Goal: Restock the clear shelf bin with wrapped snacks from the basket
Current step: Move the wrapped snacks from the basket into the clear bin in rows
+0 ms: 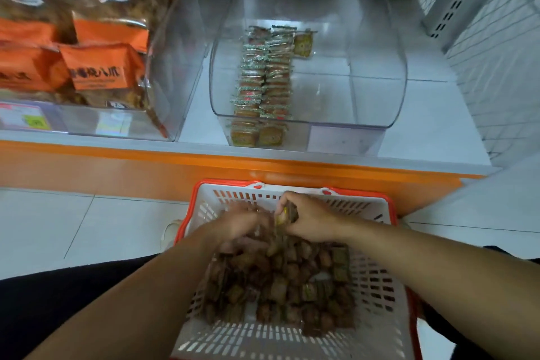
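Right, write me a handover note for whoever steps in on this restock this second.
Right hand: in the basket, gripping a small stack of wrapped snacks.
Left hand: down among the loose snacks beside it; blurred, so its grip cannot be told.
Clear bin on the shelf: two rows of snacks stand along its left side, with one packet apart at the back. The right part holds nothing.
Done: those two rows.
Left: the basket holds a large pile; carry handfuls up and fill the rest of the bin.
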`<control>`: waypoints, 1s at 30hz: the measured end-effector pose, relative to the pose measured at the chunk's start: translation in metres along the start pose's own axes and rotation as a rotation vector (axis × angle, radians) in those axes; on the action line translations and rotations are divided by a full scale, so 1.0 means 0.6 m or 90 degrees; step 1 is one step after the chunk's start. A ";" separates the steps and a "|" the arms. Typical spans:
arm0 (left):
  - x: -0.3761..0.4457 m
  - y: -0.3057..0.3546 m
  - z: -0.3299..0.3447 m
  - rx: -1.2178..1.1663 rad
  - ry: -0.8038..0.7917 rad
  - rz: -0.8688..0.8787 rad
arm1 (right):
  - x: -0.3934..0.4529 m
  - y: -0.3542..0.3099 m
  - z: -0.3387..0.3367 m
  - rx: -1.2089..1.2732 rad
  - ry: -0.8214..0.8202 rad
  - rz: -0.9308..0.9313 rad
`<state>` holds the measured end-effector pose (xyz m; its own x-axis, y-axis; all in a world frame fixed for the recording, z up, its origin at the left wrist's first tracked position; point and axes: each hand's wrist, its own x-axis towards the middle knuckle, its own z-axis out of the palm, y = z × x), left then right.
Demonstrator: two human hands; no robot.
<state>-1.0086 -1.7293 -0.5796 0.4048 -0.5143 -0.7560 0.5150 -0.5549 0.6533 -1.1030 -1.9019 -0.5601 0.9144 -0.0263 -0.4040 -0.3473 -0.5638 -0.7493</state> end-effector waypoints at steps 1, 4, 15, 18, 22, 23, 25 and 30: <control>-0.014 0.020 -0.002 -0.034 -0.033 -0.017 | -0.014 -0.021 -0.021 -0.007 0.004 -0.010; -0.068 0.093 -0.012 -0.128 -0.128 -0.021 | -0.062 -0.087 -0.084 0.000 0.040 -0.038; -0.254 0.273 0.015 -0.318 -0.103 0.078 | -0.176 -0.259 -0.202 0.343 0.358 -0.210; -0.256 0.283 0.066 -0.426 -0.144 0.111 | -0.160 -0.272 -0.207 0.383 0.416 -0.246; -0.253 0.293 0.102 -0.436 -0.196 0.168 | -0.143 -0.269 -0.207 0.486 0.409 -0.231; -0.253 0.295 0.102 -0.443 -0.202 0.174 | -0.139 -0.267 -0.207 0.508 0.400 -0.232; -0.252 0.295 0.100 -0.455 -0.222 0.188 | -0.133 -0.263 -0.207 0.509 0.398 -0.235; -0.252 0.298 0.097 -0.413 -0.228 0.213 | -0.132 -0.255 -0.213 0.548 0.339 -0.263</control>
<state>-1.0217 -1.7886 -0.3461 0.4058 -0.8247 -0.3939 0.7893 0.0989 0.6061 -1.0957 -1.9191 -0.3464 0.8945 -0.4387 0.0862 0.1673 0.1497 -0.9745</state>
